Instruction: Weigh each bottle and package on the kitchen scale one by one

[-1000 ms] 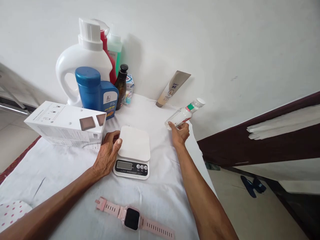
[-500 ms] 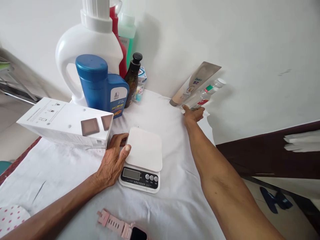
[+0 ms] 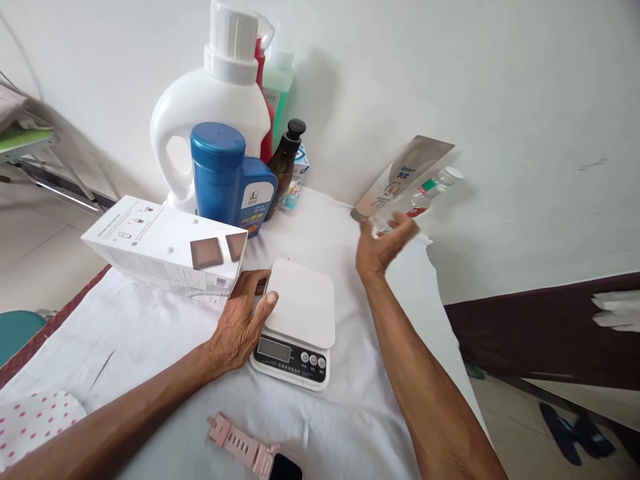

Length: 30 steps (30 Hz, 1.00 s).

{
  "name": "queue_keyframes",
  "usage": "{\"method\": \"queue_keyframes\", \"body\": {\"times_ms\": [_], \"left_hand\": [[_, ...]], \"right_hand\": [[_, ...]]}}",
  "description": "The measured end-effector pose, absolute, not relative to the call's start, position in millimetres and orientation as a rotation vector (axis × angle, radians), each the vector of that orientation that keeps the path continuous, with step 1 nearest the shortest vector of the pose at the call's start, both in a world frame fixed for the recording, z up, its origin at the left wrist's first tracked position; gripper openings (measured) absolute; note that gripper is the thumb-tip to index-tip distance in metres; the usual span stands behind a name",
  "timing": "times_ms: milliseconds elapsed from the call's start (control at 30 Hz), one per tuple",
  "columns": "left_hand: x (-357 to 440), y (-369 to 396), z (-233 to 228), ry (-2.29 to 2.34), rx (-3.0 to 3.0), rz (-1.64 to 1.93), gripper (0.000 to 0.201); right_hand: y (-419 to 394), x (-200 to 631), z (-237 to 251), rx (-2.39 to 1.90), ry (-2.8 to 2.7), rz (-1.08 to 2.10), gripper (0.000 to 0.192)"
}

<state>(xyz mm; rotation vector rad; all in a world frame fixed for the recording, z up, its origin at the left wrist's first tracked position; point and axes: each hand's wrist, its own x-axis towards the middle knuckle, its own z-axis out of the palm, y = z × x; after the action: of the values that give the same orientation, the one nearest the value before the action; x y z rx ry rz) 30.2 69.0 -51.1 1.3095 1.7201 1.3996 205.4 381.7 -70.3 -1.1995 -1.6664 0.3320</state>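
A white kitchen scale (image 3: 300,303) lies on the cloth, its display dark. My left hand (image 3: 240,323) grips the scale's left edge, thumb over the top and fingers along the side. Near the wall, my right hand (image 3: 385,247) is open, thumb and fingers apart and slightly blurred. Just beyond it stands a clear bottle (image 3: 425,197) with a white cap and a red and green label; the hand hides its lower part. A beige squeeze tube (image 3: 403,177) leans against the wall on the bottle's left.
Left of the scale lies a white box (image 3: 165,247). Behind it stand a white detergent jug (image 3: 215,100), a blue bottle (image 3: 220,173) and a dark pump bottle (image 3: 286,163). A pink watch (image 3: 245,447) lies in front; a polka-dot cloth (image 3: 37,427) is at lower left.
My right hand has come away from the bottle and moved back toward me, its fingers opening. My left hand stays on the scale. The whole view has shifted a little.
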Motion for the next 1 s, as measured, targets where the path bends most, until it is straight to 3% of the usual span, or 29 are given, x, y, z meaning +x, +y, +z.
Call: {"method": "queue_keyframes", "body": {"times_ms": [67,200,300,400,767,1000], "left_hand": [[30,69,-52,1.718,1.306,1.399,0.064],[30,69,-56,1.698,1.288,1.403,0.066],[31,69,-59,1.666,1.273,1.414,0.061],[31,69,-61,1.682,1.267,1.411,0.06],[30,69,-61,1.689,1.256,1.377,0.068],[30,69,-61,1.723,1.282,1.387,0.064]], "right_hand": [[361,165,-61,-1.018,-1.756,0.548,0.059],[356,86,-54,-0.993,-1.751,0.935,0.089],[368,51,-60,-1.029,-1.7,1.067,0.082],[377,39,-65,-1.066,-1.723,1.09,0.065],[348,52,-37,-1.097,-1.811,0.999,0.048],[257,75,23,-0.624,-2.045,0.945,0.047]]}}
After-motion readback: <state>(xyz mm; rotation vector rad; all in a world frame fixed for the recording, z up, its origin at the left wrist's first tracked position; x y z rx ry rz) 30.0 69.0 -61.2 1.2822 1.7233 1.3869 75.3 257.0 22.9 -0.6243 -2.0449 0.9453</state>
